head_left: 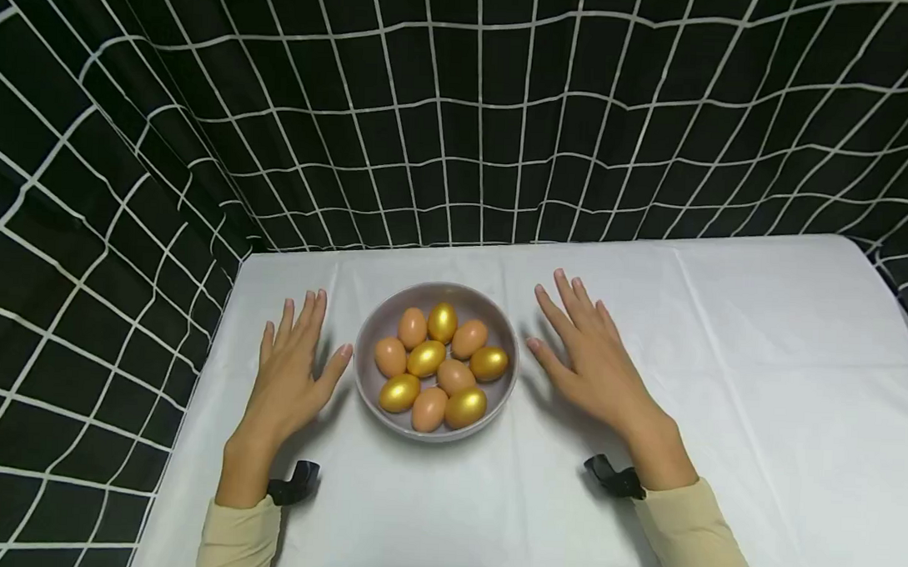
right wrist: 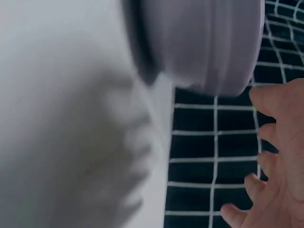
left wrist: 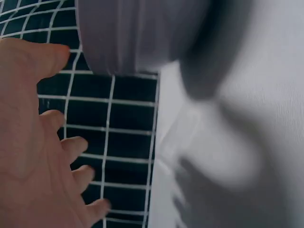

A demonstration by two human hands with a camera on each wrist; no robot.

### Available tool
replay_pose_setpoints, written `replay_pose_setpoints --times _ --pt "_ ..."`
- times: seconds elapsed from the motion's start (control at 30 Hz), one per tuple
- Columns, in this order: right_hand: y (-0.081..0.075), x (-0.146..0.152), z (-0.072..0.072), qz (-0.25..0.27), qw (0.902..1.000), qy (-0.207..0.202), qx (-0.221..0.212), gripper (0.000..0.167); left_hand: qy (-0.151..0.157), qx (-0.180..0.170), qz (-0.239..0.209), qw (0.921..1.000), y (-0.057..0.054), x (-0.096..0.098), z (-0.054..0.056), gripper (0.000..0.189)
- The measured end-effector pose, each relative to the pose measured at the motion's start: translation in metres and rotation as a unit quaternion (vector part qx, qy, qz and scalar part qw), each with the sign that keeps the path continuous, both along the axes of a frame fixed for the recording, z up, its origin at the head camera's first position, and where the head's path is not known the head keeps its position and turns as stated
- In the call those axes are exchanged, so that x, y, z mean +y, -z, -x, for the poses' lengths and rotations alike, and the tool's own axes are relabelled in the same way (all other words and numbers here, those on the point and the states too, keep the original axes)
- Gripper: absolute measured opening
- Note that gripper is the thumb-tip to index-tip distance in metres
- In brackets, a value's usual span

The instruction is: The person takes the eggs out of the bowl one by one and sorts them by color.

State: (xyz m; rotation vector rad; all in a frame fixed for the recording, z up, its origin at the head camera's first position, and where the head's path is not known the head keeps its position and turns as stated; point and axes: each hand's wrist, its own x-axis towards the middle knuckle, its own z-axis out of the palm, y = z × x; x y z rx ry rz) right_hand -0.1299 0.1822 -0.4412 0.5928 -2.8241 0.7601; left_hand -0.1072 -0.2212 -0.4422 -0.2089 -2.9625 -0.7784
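A round mauve-grey bowl (head_left: pixel 365 389) stands on the white-covered table, holding several brown eggs (head_left: pixel 429 409) and several shiny gold eggs (head_left: pixel 466 407). To its left, my left hand (head_left: pixel 289 378) has its fingers spread and its thumb tip right by the rim. My right hand (head_left: pixel 594 363) is on the other side, fingers splayed, thumb pointing at the bowl and a little apart from it. Both hands hold nothing. From the left wrist, the bowl's outer wall (left wrist: pixel 142 35) shows above the thumb; the right wrist view has the same wall (right wrist: pixel 204 45) beside the right thumb.
White cloth covers the table (head_left: pixel 758 394), with faint creases running across it. Behind and to the left hangs a black curtain (head_left: pixel 459 125) with a white grid. Each wrist wears a black camera mount, such as the left one (head_left: pixel 294 483).
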Motion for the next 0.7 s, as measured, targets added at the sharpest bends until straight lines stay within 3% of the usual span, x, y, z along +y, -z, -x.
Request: replay_pose_setpoints --times 0.13,0.27,0.33,0.5,0.6,0.7 --pt "-0.010 -0.013 0.003 0.023 0.9985 -0.050 0.004 0.068 0.027 -0.011 -0.078 0.9965 0.001 0.004 0.001 0.085" --pt "-0.022 -0.021 0.005 0.021 0.9962 -0.084 0.006 0.066 0.048 -0.038 -0.154 0.9862 0.007 0.009 0.001 0.083" --pt "-0.028 -0.026 0.008 0.016 0.9947 -0.101 0.005 0.064 0.062 -0.056 -0.198 0.9767 0.009 0.012 0.001 0.082" --pt "-0.041 -0.043 0.014 0.011 0.9894 -0.141 -0.034 0.059 0.094 -0.111 -0.299 0.9430 0.012 0.014 0.003 0.081" --pt "-0.044 -0.054 0.018 0.010 0.9841 -0.163 -0.069 0.055 0.101 -0.127 -0.325 0.9318 0.010 0.011 0.005 0.076" --pt "-0.045 -0.066 0.021 -0.002 0.9785 -0.191 -0.078 0.051 0.108 -0.146 -0.347 0.9201 0.009 0.007 0.005 0.071"
